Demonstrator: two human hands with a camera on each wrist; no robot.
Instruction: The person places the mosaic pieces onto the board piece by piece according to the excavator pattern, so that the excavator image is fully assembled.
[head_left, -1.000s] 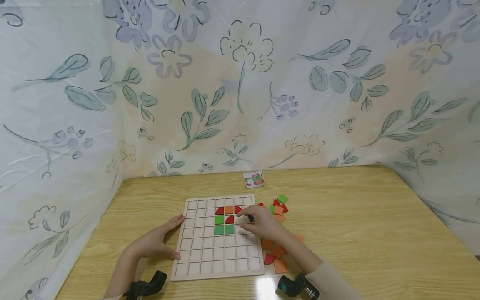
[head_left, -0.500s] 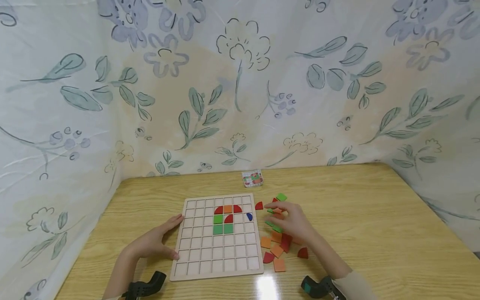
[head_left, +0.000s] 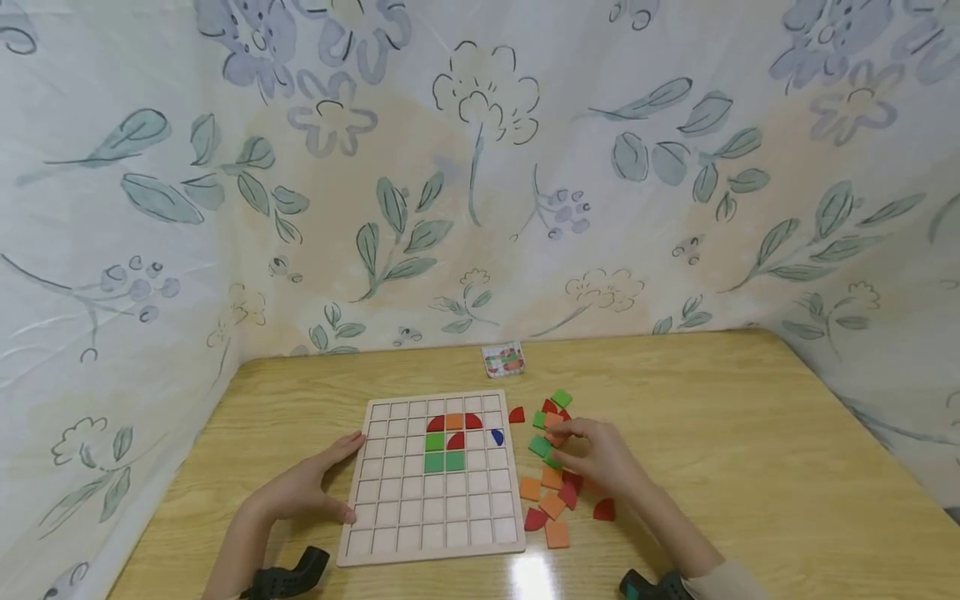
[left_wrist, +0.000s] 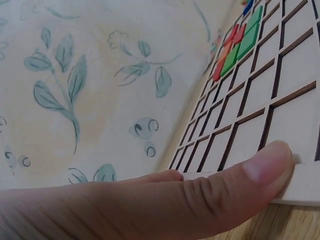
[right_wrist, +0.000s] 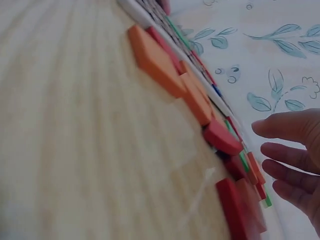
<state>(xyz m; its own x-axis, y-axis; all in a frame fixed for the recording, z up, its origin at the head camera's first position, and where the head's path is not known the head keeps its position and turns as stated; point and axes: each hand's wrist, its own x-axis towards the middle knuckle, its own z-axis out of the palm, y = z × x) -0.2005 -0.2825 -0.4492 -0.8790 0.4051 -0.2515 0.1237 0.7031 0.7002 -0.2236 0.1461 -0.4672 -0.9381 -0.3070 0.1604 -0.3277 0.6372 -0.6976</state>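
Note:
My left hand (head_left: pixel 302 488) lies along the left edge of a pale wooden grid board (head_left: pixel 411 536), thumb and fingertips resting on its rim. In the left wrist view the thumb (left_wrist: pixel 235 192) presses flat on the frame. Set in the grid are red quarter-round tiles (head_left: pixel 456 441), an orange square tile (head_left: pixel 454 422) and green square tiles (head_left: pixel 434 462). A blue rounded piece (head_left: pixel 498 437) sits near the board's right side. Right of the board, my right hand (head_left: pixel 606 457) reaches over loose tiles, thumb and index finger apart near orange and green squares (head_left: pixel 539 447).
Loose orange tiles (head_left: pixel 557 534) and red quarter-rounds (head_left: pixel 604 509) spread along the board's right side. Behind the board lies a small pattern card (head_left: pixel 503 360) on the wooden table (head_left: pixel 697 433). A floral cloth (head_left: pixel 517 183) hangs around the back and sides.
The right hand has moved right, from the blue piece on the board to the loose tiles, leaving the blue piece on the grid. The left hand stays at the board's edge.

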